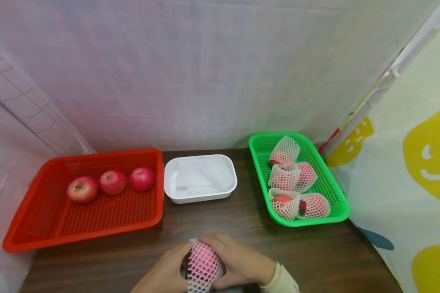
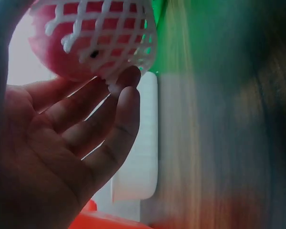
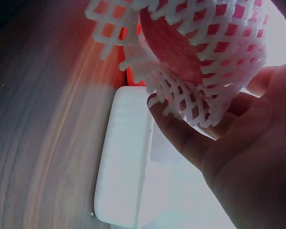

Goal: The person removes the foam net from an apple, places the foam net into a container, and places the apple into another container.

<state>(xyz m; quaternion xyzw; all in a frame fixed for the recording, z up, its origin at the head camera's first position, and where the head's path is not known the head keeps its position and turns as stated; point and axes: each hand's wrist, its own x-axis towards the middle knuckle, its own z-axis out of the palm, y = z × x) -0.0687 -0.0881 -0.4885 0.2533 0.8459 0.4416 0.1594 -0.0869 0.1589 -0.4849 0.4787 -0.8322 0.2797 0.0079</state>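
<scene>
Between both hands, at the bottom middle of the head view, is a red apple (image 1: 203, 266) in a white foam net (image 3: 219, 52). My left hand (image 1: 167, 269) grips its left side, and the left wrist view shows curled fingertips (image 2: 128, 102) at the edge of the net. From the right, my right hand (image 1: 238, 258) holds the netted apple, with its fingers against the mesh. In the right wrist view the net's loose rim flares away from the apple, leaving a patch of red skin bare. The apple's underside is hidden in the head view.
A red basket (image 1: 106, 215) on the left holds three bare apples. Behind the hands, a white basket (image 1: 198, 199) contains flat foam nets (image 1: 220, 173). Several netted apples lie in the green basket (image 1: 337, 203) on the right. Hanging sheets (image 1: 205, 73) enclose the brown table (image 1: 220, 221).
</scene>
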